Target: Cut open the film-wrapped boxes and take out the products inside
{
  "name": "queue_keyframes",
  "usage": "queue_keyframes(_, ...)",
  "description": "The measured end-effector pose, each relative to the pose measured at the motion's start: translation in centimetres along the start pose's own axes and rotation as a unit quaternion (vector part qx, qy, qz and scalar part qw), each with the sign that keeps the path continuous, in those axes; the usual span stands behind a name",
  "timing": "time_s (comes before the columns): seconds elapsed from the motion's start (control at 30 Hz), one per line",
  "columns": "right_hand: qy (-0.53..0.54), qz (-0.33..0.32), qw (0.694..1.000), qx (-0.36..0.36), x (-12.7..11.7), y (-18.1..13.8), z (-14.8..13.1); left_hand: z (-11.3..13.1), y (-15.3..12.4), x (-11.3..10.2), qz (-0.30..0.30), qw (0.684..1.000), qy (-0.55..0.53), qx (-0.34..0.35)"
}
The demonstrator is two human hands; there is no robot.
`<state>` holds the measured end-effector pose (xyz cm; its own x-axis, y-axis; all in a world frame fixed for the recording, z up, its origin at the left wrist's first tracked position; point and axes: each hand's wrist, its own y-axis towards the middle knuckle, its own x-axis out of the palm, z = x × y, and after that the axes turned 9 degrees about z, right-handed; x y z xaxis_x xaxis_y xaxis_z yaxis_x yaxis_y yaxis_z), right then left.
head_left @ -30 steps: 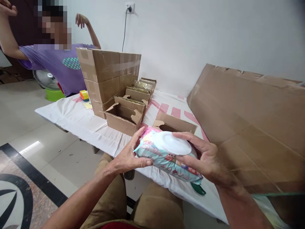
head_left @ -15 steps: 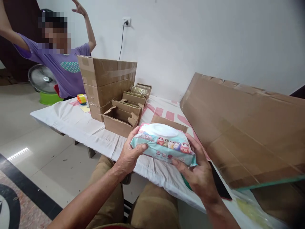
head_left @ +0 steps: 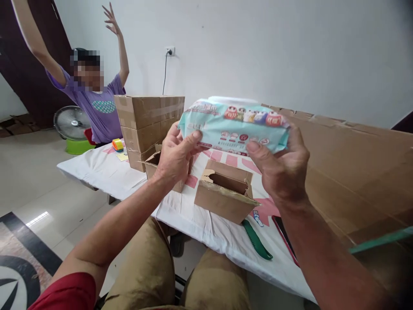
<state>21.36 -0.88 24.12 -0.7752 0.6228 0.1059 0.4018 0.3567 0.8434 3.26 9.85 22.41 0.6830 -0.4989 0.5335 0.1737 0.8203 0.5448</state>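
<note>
I hold a soft pack of wet wipes (head_left: 232,125), pale teal with small doll pictures and a white lid on top, raised in front of me. My left hand (head_left: 176,154) grips its left end and my right hand (head_left: 280,162) grips its right end, thumbs on the near face. Below the pack an open small cardboard box (head_left: 222,193) stands on the white-covered table (head_left: 106,170).
A stack of taped cartons (head_left: 146,122) and more open small boxes (head_left: 154,161) stand at the left. A large flat cardboard sheet (head_left: 355,163) leans at the right. A green-handled tool (head_left: 256,240) lies near the table edge. Another person in purple (head_left: 97,103) sits beyond with both arms raised, near a fan (head_left: 71,122) and tape roll (head_left: 118,144).
Both hands have lifted the wipes pack from just above the table up to chest height, uncovering the open box beneath. The other person's arms have gone up higher.
</note>
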Motion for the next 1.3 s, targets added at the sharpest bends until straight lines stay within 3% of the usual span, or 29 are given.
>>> queue_keyframes(0.2,0.005,-0.006,0.998,-0.056,0.9,2.1,-0.6,1.3,2.5,0.6,-0.020,0.999,0.040,0.025)
queue_keyframes(0.37,-0.006,0.008,0.999,-0.036,1.4,1.7,-0.2,1.2,2.7,-0.3,-0.020,0.999,0.045,0.021)
queue_keyframes(0.6,-0.060,-0.023,0.996,-0.066,2.4,2.3,-0.3,1.9,3.3,-1.0,-0.011,0.998,0.045,0.040)
queue_keyframes(0.87,-0.037,-0.038,0.999,-0.004,3.8,0.1,0.4,3.2,1.5,-3.7,-0.004,0.997,0.077,0.017)
queue_keyframes(1.0,-0.016,-0.054,0.998,0.023,4.7,-2.9,0.2,3.9,-1.3,-6.4,0.020,0.995,0.102,-0.006)
queue_keyframes(1.1,-0.010,-0.086,0.993,0.076,5.2,-7.3,0.8,3.9,-4.7,-9.5,0.055,0.987,0.142,-0.047)
queue_keyframes(1.3,-0.030,-0.144,0.967,0.208,6.8,-19.4,7.0,0.3,-11.8,-17.9,0.161,0.947,0.196,-0.195)
